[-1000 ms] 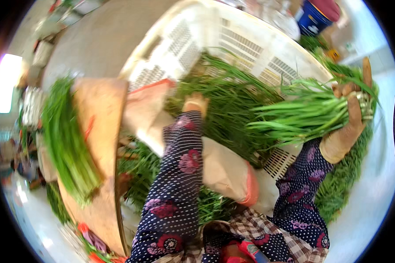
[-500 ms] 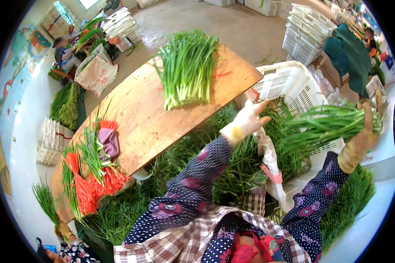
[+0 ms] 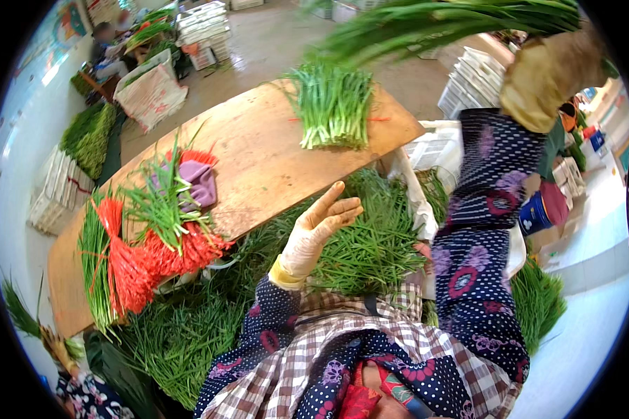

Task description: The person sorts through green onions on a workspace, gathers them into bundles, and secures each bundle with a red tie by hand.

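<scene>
A bunch of garlic chives [image 3: 461,26] is raised at the upper right, its leaves pointing left. Gripping its stem end is my right hand [image 3: 548,77], in a worn yellowish glove. My left hand [image 3: 313,236] wears a pale glove and is empty, fingers stretched out near the table's front edge. Below and beside it lie loose garlic chives [image 3: 370,244] over my lap. Another bunch of garlic chives [image 3: 335,112] rests on the wooden table [image 3: 258,160], stems toward me, with a red tie strip showing on both sides of it.
Red tie strips [image 3: 136,272], loose green stalks and a purple cloth [image 3: 199,183] lie at the table's left end. A white crate [image 3: 433,150] stands beyond my right arm. A blue bucket [image 3: 533,215] is farther right. At lower left, another person's hand [image 3: 59,349] holds green stalks.
My right hand has lifted the bunch from beside the crate on the right to high at the upper right. My left hand has drawn back left and nearer me. The view has shifted.
</scene>
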A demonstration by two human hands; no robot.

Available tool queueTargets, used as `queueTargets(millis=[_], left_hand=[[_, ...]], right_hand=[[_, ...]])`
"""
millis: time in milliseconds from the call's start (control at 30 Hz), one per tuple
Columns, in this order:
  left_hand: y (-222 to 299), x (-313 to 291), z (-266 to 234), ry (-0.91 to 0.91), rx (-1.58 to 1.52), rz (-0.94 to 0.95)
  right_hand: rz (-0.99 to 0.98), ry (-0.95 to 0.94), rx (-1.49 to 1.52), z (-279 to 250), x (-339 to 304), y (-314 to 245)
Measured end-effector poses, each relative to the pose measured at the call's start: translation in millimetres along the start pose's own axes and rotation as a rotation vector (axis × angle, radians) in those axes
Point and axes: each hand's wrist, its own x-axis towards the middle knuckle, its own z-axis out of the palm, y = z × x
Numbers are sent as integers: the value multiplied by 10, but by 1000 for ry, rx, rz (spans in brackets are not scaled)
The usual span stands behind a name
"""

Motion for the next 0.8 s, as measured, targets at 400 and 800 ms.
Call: queueTargets(millis=[400, 800], left_hand=[[-389, -309, -708, 296, -391, -14], [-464, -70, -858, 520, -918, 44]], right_hand=[[1160, -25, 118, -166, -3681, -1237], [1271, -314, 373, -1095, -3564, -1682]])
